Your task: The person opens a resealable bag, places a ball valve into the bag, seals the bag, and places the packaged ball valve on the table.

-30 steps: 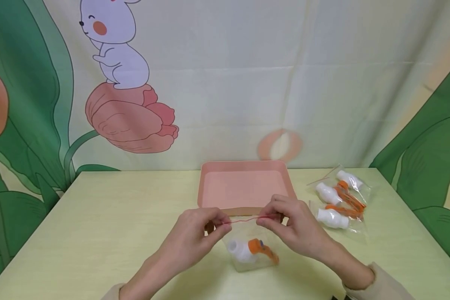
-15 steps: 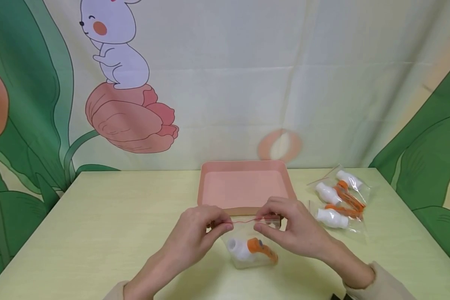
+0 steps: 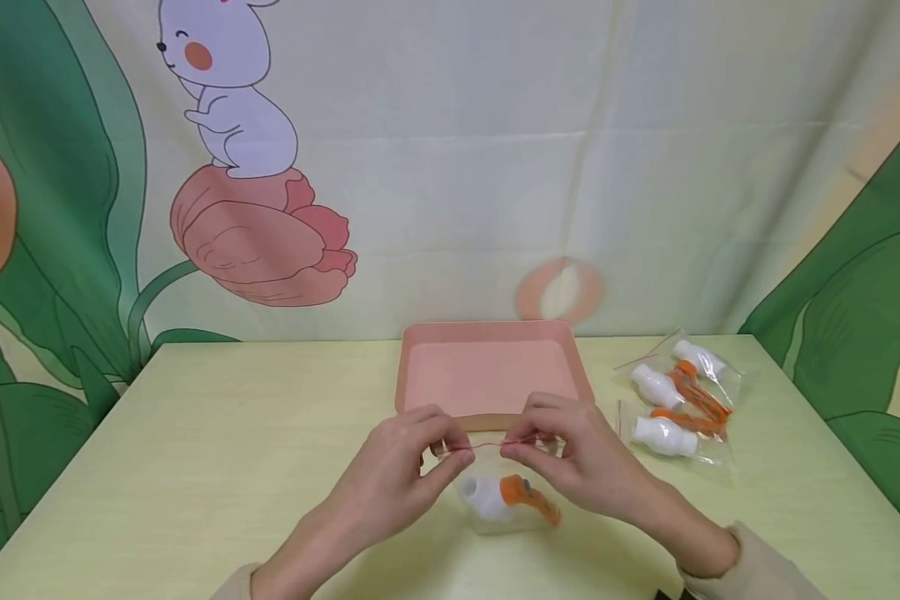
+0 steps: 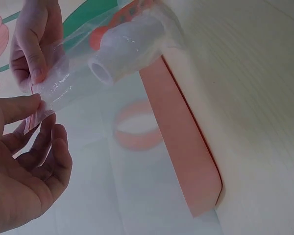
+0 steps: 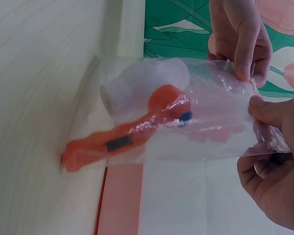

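Both hands hold a clear zip bag (image 5: 215, 107) by its top edge, where a thin red seal line runs. My left hand (image 3: 401, 467) pinches the left part of that edge between thumb and fingers. My right hand (image 3: 573, 454) pinches it further right, with a short stretch of red line between the two thumbs. Inside the bag hang a white bottle-shaped piece (image 4: 130, 46) with a round open end and an orange piece (image 5: 127, 129) with a long arm, a dark patch and a blue spot. The bag hangs over the table in front of the pink tray.
A pink rectangular tray (image 3: 495, 423) stands at the table's back edge, just beyond the hands. Several similar white and orange pieces in clear bags (image 3: 663, 437) lie at the back right. A printed curtain (image 3: 450, 167) hangs behind the table (image 3: 195, 467).
The two hands have come slightly closer together along the red seal line, the left moving a little right. The bag still hangs between them.
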A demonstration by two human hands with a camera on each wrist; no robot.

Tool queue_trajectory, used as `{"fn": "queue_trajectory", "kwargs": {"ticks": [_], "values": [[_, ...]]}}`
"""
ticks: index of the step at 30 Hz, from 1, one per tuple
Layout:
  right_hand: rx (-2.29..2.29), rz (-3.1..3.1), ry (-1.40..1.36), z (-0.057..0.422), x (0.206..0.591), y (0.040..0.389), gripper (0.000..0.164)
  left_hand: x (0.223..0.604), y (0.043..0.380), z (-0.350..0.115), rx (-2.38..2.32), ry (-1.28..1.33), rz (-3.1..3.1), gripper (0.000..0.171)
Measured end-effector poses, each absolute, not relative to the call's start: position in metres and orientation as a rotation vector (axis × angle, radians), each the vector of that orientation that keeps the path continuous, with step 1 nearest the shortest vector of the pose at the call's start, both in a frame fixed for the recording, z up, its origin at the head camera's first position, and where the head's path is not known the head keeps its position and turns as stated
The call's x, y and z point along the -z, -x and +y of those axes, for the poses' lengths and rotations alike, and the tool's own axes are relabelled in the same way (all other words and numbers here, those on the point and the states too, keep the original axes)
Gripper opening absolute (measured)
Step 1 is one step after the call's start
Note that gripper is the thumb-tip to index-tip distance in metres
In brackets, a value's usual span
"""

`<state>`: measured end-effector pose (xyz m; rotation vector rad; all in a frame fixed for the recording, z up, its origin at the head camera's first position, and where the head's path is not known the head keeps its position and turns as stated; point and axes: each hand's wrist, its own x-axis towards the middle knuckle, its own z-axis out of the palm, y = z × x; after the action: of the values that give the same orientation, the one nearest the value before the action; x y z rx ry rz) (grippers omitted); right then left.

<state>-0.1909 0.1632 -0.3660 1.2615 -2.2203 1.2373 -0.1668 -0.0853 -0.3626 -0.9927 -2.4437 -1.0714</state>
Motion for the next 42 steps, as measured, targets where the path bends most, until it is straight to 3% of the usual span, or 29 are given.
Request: {"fn": "queue_trajectory", "kwargs": {"ticks": [9,34,42], "values": [[-1.26,-2.228,-1.227,0.163,0.367,0.188,0.016,0.363,0.168,-0.081,1.105,1.04,-2.416,0.003],[-1.316,-2.27,-1.33,0.159,0.366,0.19,0.011,0.362,0.167,-0.075,1.082,1.109,-2.369,0.012],[-1.275,-2.171,-1.367,0.157,0.37,0.19,0.02,0.361,0.166,-0.074,1.097,1.092,-2.387,0.012]]}}
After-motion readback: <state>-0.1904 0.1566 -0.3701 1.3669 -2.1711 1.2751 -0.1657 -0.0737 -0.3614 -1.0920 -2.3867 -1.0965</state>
